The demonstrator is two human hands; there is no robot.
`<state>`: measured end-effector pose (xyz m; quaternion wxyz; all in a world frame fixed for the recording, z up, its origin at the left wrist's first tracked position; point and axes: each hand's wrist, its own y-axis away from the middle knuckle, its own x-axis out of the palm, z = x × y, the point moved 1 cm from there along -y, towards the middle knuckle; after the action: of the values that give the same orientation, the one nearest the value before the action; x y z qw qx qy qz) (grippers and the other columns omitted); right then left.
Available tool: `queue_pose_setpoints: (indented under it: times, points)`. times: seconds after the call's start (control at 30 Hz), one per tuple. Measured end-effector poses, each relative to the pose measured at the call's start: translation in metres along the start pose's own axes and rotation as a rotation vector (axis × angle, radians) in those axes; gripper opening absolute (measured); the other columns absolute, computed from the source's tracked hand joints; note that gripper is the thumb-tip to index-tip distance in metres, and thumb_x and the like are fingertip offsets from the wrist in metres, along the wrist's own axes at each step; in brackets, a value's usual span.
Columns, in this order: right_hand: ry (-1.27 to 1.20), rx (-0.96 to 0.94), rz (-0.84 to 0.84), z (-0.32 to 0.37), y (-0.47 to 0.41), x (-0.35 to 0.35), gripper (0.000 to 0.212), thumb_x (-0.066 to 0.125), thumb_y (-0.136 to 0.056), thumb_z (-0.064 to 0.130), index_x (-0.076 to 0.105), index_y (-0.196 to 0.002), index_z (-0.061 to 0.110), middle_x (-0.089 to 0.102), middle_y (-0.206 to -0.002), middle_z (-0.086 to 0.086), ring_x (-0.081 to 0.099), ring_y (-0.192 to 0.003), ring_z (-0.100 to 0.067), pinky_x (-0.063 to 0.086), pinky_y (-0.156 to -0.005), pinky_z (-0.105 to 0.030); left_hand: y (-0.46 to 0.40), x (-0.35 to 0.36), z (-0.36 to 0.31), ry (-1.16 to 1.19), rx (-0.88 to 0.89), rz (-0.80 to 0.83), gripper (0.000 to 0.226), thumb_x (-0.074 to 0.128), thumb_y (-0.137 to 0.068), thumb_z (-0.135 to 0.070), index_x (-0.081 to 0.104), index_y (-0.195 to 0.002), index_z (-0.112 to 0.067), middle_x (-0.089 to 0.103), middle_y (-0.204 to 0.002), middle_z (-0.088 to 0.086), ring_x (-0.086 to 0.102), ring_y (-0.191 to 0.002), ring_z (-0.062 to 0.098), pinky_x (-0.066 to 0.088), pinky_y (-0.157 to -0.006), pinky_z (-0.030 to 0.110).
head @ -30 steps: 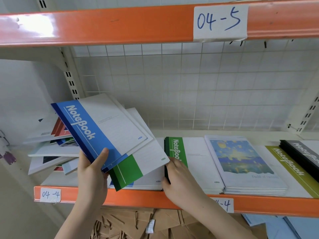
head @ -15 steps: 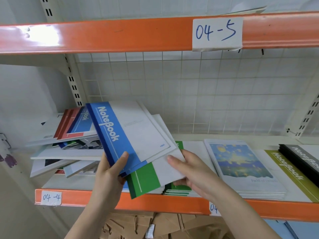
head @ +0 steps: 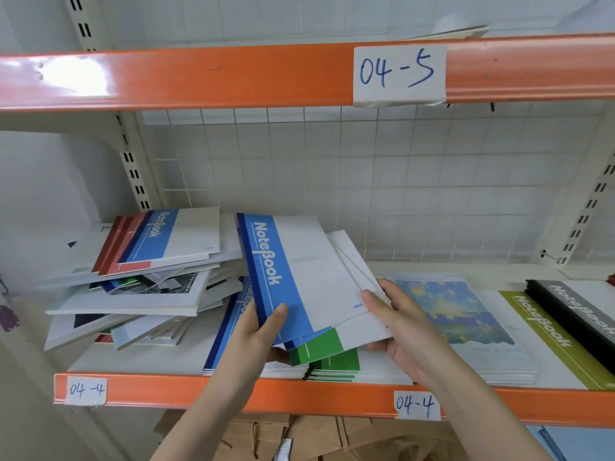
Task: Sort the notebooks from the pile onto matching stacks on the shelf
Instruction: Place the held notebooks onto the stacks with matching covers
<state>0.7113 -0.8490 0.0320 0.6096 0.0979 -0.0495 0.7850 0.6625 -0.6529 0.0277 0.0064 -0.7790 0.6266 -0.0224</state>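
Holding a small fan of notebooks above the shelf's (head: 233,390) front edge, the person has the blue notebook (head: 299,277) on top, with a second blue one and a green notebook (head: 317,347) peeking out beneath at about 6 o'clock. These are thin, light, soft-cover books with slick covers; they will likely flex if held by one corner and slide off each other easily, so the spine edge or a firm pinch across a bottom corner looks like the safest place to hold. The left hand (head: 263,334) clamps the fan at its lower left, thumb on the blue cover and fingers hidden beneath. The right hand (head: 396,324) pinches the lower right corners, thumb on top, fingers curled under, apparently ready to peel one book away. At 9 o'clock from the fan lies the messy pile (head: 143,287); directly below sit the blue stack (head: 226,337) and the green stack (head: 332,369); toward 3 o'clock come the painted-cover stack (head: 466,314), the olive stack (head: 549,337) and the black stack (head: 579,314).
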Motion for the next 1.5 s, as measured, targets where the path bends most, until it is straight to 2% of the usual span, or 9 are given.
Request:
queue_pose_setpoints:
  times: [0.17,0.3,0.5,0.8,0.97,1.07,1.27,1.4,1.5]
  points:
    - [0.001,-0.056,-0.100,-0.001,0.000,-0.016,0.022,0.051,-0.095,0.009,0.059,-0.114,0.018,0.069,-0.096,-0.009,0.067,-0.071,-0.014,0.046,-0.042,-0.023,-0.007,0.011,-0.003,-0.199,-0.002,0.031,0.009,0.047,-0.099,-0.026,0.056,-0.101,-0.025,0.067,-0.088,-0.003,0.059,-0.055,0.002,0.047,-0.047,0.024]
    - [0.043,-0.155,-0.276,0.001,-0.001,-0.029,0.021,0.048,-0.096,0.005,0.057,-0.106,0.021,0.066,-0.100,-0.008,0.064,-0.077,-0.020,0.047,-0.042,-0.023,-0.016,0.007,-0.001,-0.268,-0.001,0.038,0.013,0.046,-0.100,-0.020,0.055,-0.107,-0.014,0.072,-0.074,0.009,0.058,-0.052,0.017,0.038,-0.042,0.024]
    - [0.182,-0.293,-0.539,0.014,-0.004,-0.056,0.022,0.047,-0.098,0.013,0.046,-0.117,0.023,0.059,-0.100,0.006,0.061,-0.083,-0.011,0.056,-0.055,-0.037,-0.025,-0.022,-0.002,-0.458,-0.055,-0.003,0.005,0.053,-0.096,-0.012,0.055,-0.101,-0.010,0.070,-0.062,0.010,0.046,-0.041,0.013,0.035,-0.042,0.023]
    - [0.237,-0.292,-0.441,0.011,-0.019,-0.042,0.019,0.045,-0.098,0.010,0.049,-0.111,0.024,0.062,-0.099,0.005,0.063,-0.079,-0.011,0.054,-0.049,-0.030,-0.027,-0.061,-0.016,-0.826,0.025,-0.164,0.014,0.050,-0.096,-0.014,0.050,-0.110,-0.017,0.064,-0.058,0.006,0.048,-0.033,0.007,0.038,-0.038,0.019]
    - [0.212,-0.290,-0.390,0.003,-0.024,-0.029,0.020,0.045,-0.098,0.009,0.051,-0.109,0.024,0.063,-0.098,0.012,0.064,-0.076,-0.008,0.051,-0.046,-0.026,-0.028,-0.064,0.007,-0.930,-0.049,-0.103,0.027,0.052,-0.096,-0.023,0.049,-0.122,-0.013,0.063,-0.082,0.001,0.063,-0.052,0.010,0.044,-0.043,0.022]
    - [0.208,-0.278,-0.401,-0.001,-0.027,-0.027,0.020,0.046,-0.098,0.011,0.049,-0.113,0.023,0.062,-0.102,0.013,0.063,-0.082,-0.009,0.052,-0.050,-0.026,-0.024,-0.070,0.015,-1.226,-0.055,-0.089,0.035,0.044,-0.098,-0.042,0.048,-0.123,-0.019,0.059,-0.083,-0.005,0.064,-0.071,0.015,0.051,-0.061,0.029]
    - [0.153,-0.265,-0.400,-0.006,-0.027,-0.024,0.021,0.046,-0.098,0.010,0.049,-0.115,0.022,0.062,-0.103,0.012,0.065,-0.080,-0.011,0.053,-0.049,-0.027,-0.019,-0.072,0.016,-1.753,-0.067,-0.117,0.046,0.024,-0.097,-0.061,0.052,-0.123,-0.034,0.064,-0.103,-0.010,0.064,-0.094,0.012,0.032,-0.053,0.023]
    - [0.158,-0.269,-0.392,-0.007,-0.026,-0.023,0.021,0.046,-0.098,0.011,0.049,-0.115,0.022,0.061,-0.104,0.012,0.065,-0.082,-0.012,0.051,-0.047,-0.024,-0.029,-0.070,0.020,-1.697,-0.018,-0.115,0.047,0.029,-0.098,-0.056,0.041,-0.134,-0.028,0.054,-0.125,-0.003,0.053,-0.116,0.018,0.044,-0.076,0.030]
    - [0.164,-0.270,-0.392,-0.008,-0.025,-0.021,0.021,0.046,-0.098,0.012,0.049,-0.116,0.022,0.062,-0.104,0.011,0.065,-0.082,-0.013,0.052,-0.049,-0.026,-0.048,-0.065,0.026,-1.556,0.054,-0.140,0.040,0.036,-0.099,-0.046,0.044,-0.125,-0.016,0.053,-0.125,0.001,0.055,-0.113,0.022,0.049,-0.084,0.034]
